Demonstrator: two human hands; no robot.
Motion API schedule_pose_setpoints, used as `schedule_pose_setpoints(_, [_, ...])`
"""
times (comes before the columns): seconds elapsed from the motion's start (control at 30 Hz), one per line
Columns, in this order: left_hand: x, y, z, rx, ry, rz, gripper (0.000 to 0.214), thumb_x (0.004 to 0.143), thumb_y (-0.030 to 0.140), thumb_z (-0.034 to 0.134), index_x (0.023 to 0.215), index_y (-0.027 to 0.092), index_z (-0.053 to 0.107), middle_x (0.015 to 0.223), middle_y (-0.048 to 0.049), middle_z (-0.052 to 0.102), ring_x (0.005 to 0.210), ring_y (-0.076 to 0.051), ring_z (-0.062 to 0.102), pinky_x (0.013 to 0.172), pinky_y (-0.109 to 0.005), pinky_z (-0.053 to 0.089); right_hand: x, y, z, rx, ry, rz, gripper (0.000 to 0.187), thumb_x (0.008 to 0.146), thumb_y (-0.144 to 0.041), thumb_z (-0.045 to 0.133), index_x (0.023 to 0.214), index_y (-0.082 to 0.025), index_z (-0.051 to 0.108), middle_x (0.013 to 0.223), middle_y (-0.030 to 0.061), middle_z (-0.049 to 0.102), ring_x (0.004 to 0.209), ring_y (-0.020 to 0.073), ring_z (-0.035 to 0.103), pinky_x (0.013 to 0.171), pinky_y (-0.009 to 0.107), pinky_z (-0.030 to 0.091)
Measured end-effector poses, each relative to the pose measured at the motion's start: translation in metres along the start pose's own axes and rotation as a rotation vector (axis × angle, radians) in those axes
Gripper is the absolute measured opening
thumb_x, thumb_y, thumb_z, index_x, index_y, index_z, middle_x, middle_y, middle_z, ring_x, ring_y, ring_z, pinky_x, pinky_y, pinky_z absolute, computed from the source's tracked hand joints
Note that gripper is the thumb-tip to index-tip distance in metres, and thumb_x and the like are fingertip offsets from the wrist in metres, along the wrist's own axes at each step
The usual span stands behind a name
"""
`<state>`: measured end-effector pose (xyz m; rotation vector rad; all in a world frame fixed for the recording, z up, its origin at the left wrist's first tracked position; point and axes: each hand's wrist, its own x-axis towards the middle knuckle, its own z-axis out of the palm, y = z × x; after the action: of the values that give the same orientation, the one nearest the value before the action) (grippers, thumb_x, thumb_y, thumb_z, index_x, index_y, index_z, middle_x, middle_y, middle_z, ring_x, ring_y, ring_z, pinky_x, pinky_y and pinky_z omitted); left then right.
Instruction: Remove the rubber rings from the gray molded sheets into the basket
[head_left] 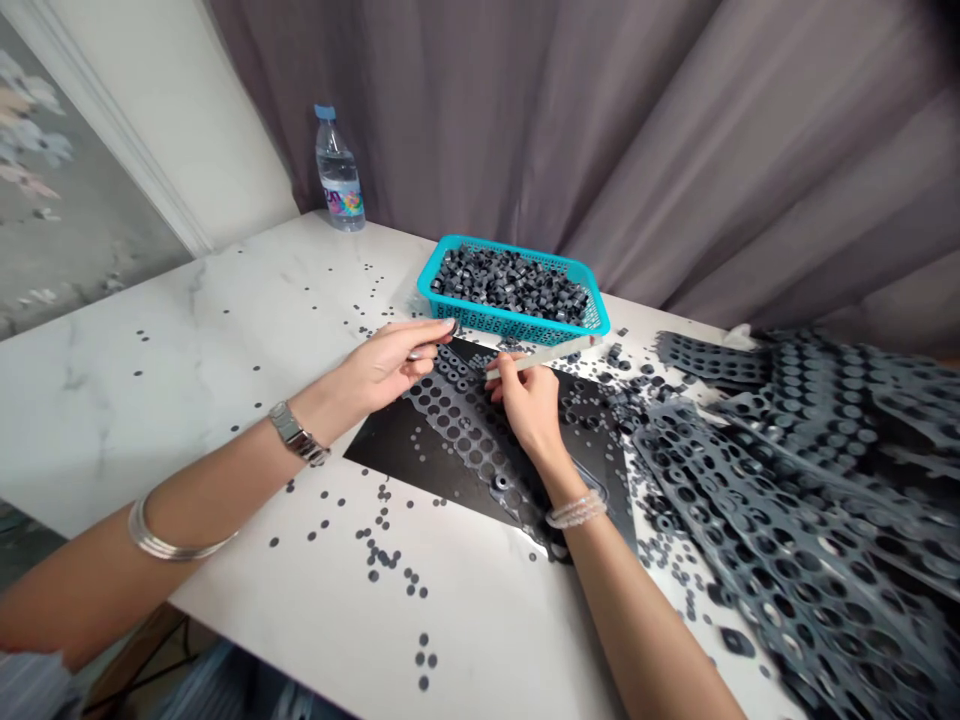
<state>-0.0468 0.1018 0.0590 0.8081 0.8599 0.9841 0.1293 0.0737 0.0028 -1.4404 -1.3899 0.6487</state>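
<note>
Both hands are working over a punched gray rubber sheet (pixel 457 425) on a black mat (pixel 390 455). Left hand (pixel 382 367) is half closed, pinching something small (pixel 429 350), can't quite tell what. Right hand (pixel 527 405) is gripping a pale flat stick (pixel 547 355). Loose gray rings (pixel 379 560) dot the table (pixel 150 330), and a teal basket (pixel 510 325) full of them sits beyond.

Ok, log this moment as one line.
left hand: small gray ring; right hand: pale flat strip; beneath: perforated rubber sheet on black mat; ahead: teal basket of gray rings
</note>
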Motion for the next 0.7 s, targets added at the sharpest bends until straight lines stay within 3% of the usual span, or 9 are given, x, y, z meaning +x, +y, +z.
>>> schedule_pose_setpoints(0.1, [-0.002, 0.002, -0.001, -0.171, -0.026, -0.188, 0.014, 0.088, 0.007, 0.055, 0.075, 0.008, 0.061, 0.076, -0.0040, 0.058, 0.044, 0.001, 0.032, 0.035, -0.010, 0.025, 0.003, 0.001, -0.005, 0.171, 0.096, 0.083, 0.038, 0.088, -0.046, 0.046, 0.075, -0.016, 0.066, 0.054, 0.0004, 0.062, 0.046, 0.0125, 0.055, 0.051, 0.023, 0.042])
schedule_pose_setpoints(0.3, [-0.009, 0.000, 0.002, -0.273, -0.078, -0.289, 0.015, 0.091, 0.006, 0.049, 0.081, 0.006, 0.061, 0.079, -0.0066, 0.060, 0.044, 0.001, 0.034, 0.034, -0.009, 0.031, 0.008, 0.001, -0.011, 0.356, 0.182, 0.153, 0.029, 0.083, -0.040, 0.052, 0.074, -0.015, 0.064, 0.053, -0.0001, 0.060, 0.041, 0.0095, 0.049, 0.040, 0.020, 0.035])
schedule_pose_setpoints(0.47, [-0.012, -0.001, 0.002, -0.358, -0.147, -0.318, 0.011, 0.091, 0.009, 0.051, 0.085, 0.007, 0.060, 0.087, -0.0088, 0.064, 0.045, 0.000, 0.036, 0.037, -0.009, 0.036, 0.006, 0.002, -0.008, 0.337, 0.157, 0.150, 0.031, 0.083, -0.042, 0.052, 0.075, -0.015, 0.065, 0.053, 0.0001, 0.060, 0.042, 0.0099, 0.051, 0.041, 0.020, 0.035])
schedule_pose_setpoints(0.7, [-0.014, -0.002, 0.005, -0.397, -0.106, -0.312, 0.012, 0.090, 0.006, 0.049, 0.083, 0.007, 0.058, 0.087, -0.0125, 0.065, 0.047, -0.002, 0.037, 0.036, -0.012, 0.033, 0.004, 0.000, -0.006, 0.306, 0.121, 0.154, 0.035, 0.083, -0.046, 0.052, 0.075, -0.015, 0.066, 0.054, 0.0010, 0.062, 0.043, 0.0103, 0.052, 0.043, 0.021, 0.038])
